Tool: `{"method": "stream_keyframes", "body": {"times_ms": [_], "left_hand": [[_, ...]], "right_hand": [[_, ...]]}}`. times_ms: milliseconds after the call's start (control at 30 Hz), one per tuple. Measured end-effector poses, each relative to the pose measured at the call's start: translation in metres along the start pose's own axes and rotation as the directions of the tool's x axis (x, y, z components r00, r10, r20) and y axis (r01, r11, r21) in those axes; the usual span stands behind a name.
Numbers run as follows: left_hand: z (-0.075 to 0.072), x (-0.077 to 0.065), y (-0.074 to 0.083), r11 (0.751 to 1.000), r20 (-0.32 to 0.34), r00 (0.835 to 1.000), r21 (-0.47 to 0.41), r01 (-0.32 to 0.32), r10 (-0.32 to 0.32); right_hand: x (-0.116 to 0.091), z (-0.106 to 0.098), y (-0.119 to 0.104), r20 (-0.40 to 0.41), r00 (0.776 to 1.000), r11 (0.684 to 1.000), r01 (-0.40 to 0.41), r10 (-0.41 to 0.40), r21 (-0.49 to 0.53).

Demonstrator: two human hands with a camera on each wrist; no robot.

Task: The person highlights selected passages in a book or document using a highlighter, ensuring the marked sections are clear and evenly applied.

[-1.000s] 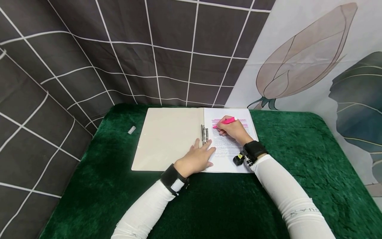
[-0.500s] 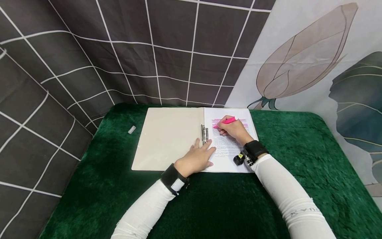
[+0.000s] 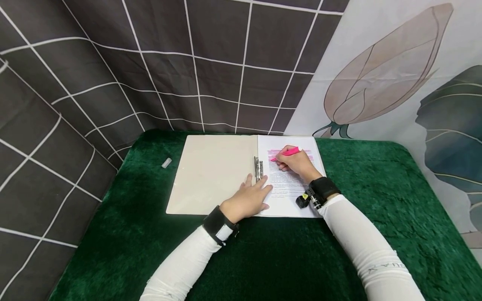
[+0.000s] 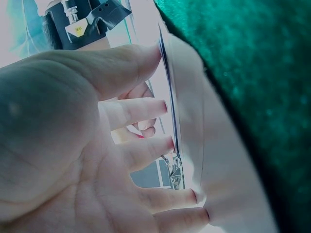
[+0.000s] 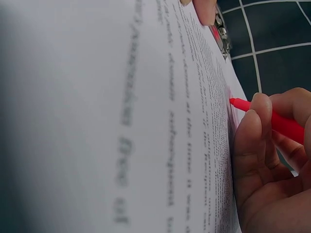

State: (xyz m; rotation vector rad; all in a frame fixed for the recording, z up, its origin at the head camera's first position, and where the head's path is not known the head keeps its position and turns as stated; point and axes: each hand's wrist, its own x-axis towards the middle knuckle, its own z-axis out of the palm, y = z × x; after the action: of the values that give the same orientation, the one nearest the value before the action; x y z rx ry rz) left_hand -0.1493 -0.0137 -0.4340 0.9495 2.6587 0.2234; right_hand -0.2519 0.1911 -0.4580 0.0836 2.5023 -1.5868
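Note:
My right hand [image 3: 297, 163] pinches a pink highlighter [image 3: 290, 151] like a pen. In the right wrist view the highlighter's tip [image 5: 234, 101] meets the printed sheet [image 5: 87, 97], beside a pink streak. Pink lines run across the upper rows of text; the lower rows are unmarked. The sheet lies on the right side of an open folder [image 3: 214, 175], by its metal clip [image 3: 258, 168]. My left hand [image 3: 246, 200] rests with spread fingers across the folder's spine and the sheet's lower left. In the left wrist view its fingertips [image 4: 165, 143] press near the spine.
A small whitish cap-like piece [image 3: 166, 163] lies left of the folder on the green cloth [image 3: 124, 234]. A dark grid-patterned curtain [image 3: 214, 75] hangs behind the table, with a flower-printed one at right. Black camera bands are strapped to both wrists.
My right hand and the highlighter have shifted slightly to the right along a text line. The left hand and the folder stay put.

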Motion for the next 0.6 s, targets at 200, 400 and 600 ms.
{"method": "stream_keyframes", "body": {"times_ms": [200,400,600], "left_hand": [[-0.0001,0.0005,0.0001,1.000,0.000,1.000,-0.008,0.002,-0.002],[0.0009,0.0014,0.0000,1.000,0.007,1.000,-0.007,0.007,-0.007],[0.0009,0.0018,0.0000,1.000,0.013,1.000,-0.010,0.011,-0.011]], "right_hand": [[-0.0008,-0.0015,-0.0006,0.004,1.000,1.000,0.009,-0.009,0.019],[-0.0012,-0.0030,-0.0016,0.016,1.000,0.999,-0.009,0.009,0.039],[-0.0001,-0.0044,-0.0003,0.014,1.000,0.999,-0.028,0.028,0.035]]}}
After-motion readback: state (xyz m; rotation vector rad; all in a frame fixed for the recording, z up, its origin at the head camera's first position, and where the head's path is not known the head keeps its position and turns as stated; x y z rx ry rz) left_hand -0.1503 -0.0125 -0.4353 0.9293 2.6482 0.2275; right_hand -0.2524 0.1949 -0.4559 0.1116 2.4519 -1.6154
